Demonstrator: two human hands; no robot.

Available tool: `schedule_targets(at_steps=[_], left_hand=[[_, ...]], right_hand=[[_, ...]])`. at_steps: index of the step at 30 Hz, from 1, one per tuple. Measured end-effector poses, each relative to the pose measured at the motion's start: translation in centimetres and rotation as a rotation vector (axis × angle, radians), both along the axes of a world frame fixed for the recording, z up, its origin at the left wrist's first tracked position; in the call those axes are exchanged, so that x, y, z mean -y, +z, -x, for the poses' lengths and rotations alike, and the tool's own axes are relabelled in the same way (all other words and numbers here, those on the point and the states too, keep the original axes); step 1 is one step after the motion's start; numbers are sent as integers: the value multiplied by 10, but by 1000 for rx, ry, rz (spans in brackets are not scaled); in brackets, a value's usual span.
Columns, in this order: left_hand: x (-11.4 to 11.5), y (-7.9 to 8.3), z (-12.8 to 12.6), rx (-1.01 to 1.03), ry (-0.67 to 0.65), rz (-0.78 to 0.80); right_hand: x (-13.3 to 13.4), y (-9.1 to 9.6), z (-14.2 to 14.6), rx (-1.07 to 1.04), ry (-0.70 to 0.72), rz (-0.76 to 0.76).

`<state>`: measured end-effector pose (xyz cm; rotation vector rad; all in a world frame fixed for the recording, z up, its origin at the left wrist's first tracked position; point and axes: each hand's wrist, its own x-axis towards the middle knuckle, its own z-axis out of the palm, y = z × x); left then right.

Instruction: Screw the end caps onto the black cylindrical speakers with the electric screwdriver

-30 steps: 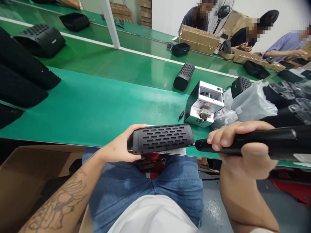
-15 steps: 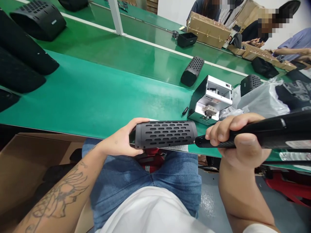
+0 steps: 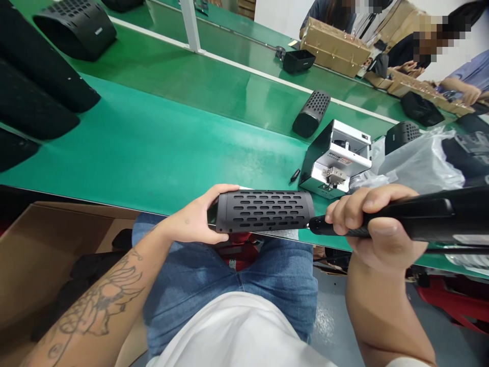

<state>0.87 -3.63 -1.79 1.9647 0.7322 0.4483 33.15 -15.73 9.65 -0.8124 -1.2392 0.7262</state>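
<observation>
My left hand (image 3: 191,216) grips the left end of a black perforated cylindrical speaker (image 3: 265,211), which lies nearly level just above the bench's front edge. My right hand (image 3: 376,224) is wrapped around a black electric screwdriver (image 3: 439,214). The screwdriver points left, and its narrow tip meets the speaker's right end. Whether the tip enters the end cap is hidden at this size.
A silver-and-black screw feeder (image 3: 334,158) stands on the green workbench (image 3: 153,153) just beyond the hands, beside a plastic bag (image 3: 424,163). Another speaker (image 3: 311,113) lies farther on. A cardboard box (image 3: 49,260) sits below left. Co-workers (image 3: 424,51) sit at the far bench.
The speaker has levelled out from a slight tilt, and the screwdriver now lies more nearly in line with it. The bench scene has shifted slightly right in the view.
</observation>
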Motion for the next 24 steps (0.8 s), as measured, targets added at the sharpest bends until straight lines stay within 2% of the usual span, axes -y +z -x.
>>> schedule_targets(at_steps=[4, 7, 11, 13, 14, 17, 21, 24], left_hand=[[0, 0, 0, 8, 12, 17], [-1, 1, -2, 12, 15, 37], [-2, 0, -6, 14, 7, 16], [-3, -2, -8, 19, -6, -3], [-3, -2, -9, 27, -15, -19], [-4, -5, -10, 59, -35, -107], [-2, -7, -7, 44, -8, -157], [2, -11, -6, 26, 24, -119]], right_hand=[[5, 9, -1, 11, -18, -10], [-4, 18, -14, 4, -104, -83], [-42, 19, -44, 2, -463, -291], [-61, 12, -58, 31, -610, -265], [-67, 8, -64, 49, -639, -212], [-74, -3, -73, 65, -641, -68], [-67, -6, -70, 69, -626, -65], [-55, 6, -57, 90, -633, -120]])
